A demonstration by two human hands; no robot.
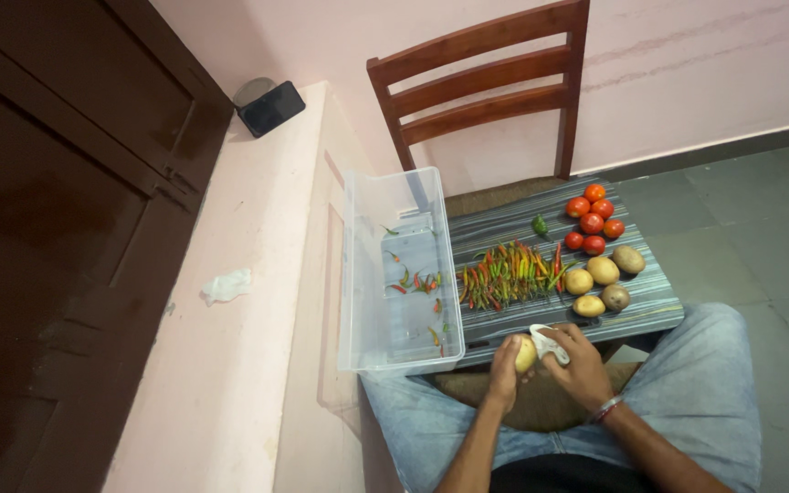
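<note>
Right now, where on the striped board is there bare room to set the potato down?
Bare strips lie along the striped board's far edge beside the green pepper, and its near edge below the chillies. The right side is crowded with tomatoes and potatoes.

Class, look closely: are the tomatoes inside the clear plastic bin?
No, the tomatoes lie on the striped table, outside the clear plastic bin.

wooden chair (486,82); clear plastic tub (394,274); chillies (509,274); tomatoes (593,222); phone (271,108); crumpled tissue (227,286)
</note>
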